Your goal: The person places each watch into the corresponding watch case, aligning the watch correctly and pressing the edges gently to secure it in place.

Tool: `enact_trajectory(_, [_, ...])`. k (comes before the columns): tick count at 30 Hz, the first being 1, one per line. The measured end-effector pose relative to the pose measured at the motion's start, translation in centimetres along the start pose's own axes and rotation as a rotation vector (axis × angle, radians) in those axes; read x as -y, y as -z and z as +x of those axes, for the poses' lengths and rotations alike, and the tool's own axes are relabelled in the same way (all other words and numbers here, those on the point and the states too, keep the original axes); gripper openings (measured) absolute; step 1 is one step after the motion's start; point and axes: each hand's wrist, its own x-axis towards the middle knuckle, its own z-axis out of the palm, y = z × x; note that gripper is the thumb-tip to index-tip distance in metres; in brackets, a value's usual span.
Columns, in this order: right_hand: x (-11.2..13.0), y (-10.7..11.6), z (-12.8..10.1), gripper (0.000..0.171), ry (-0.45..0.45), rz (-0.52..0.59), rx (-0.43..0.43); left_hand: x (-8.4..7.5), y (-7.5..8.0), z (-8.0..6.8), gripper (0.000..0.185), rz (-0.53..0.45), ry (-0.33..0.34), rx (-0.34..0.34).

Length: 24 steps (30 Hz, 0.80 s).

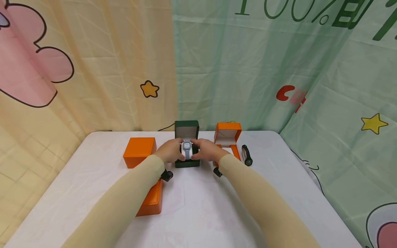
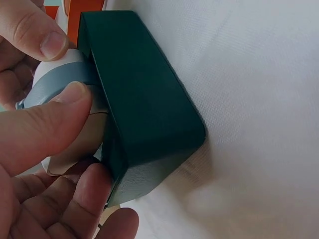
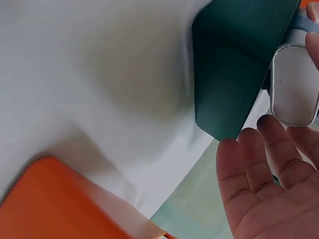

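Observation:
A smartwatch (image 1: 187, 145) with a grey-blue strap is wrapped round a white cushion (image 3: 296, 84), at the mouth of a green watch box (image 1: 187, 164) whose lid stands up behind. My left hand (image 1: 170, 150) grips the cushion from the left; in the left wrist view its thumb (image 2: 75, 94) presses near the strap (image 2: 60, 84). From the right, my right hand (image 1: 209, 150) pinches the cushion between thumb and forefinger. Its other fingers (image 3: 232, 174) extend past the cushion's end in the right wrist view. The box's green side wall (image 2: 134, 84) stands right beside the cushion.
A closed orange box (image 1: 139, 148) stands left of the hands, and another orange box (image 1: 153, 201) lies nearer, partly behind the left sleeve. An open orange box (image 1: 227, 132) is at the right, beside a black watch (image 1: 247, 156). A white cloth (image 1: 192, 213) covers the table.

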Motion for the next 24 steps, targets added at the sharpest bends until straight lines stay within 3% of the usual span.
enact_trajectory(8, [-0.1, -0.3, 0.1, 0.069, 0.06, -0.002, 0.007, 0.3, -0.3, 0.2, 0.067, 0.011, 0.013, 0.0])
enact_trajectory(18, [0.2, -1.2, 0.1, 0.081, -0.143, -0.074, -0.003, 0.7, -1.3, 1.4, 0.062, 0.006, 0.03, 0.013])
enact_trajectory(24, [0.6, -1.2, 0.3, 0.078, -0.154, -0.063, 0.032, 1.0, -1.2, 1.8, 0.063, 0.013, 0.05, 0.039])
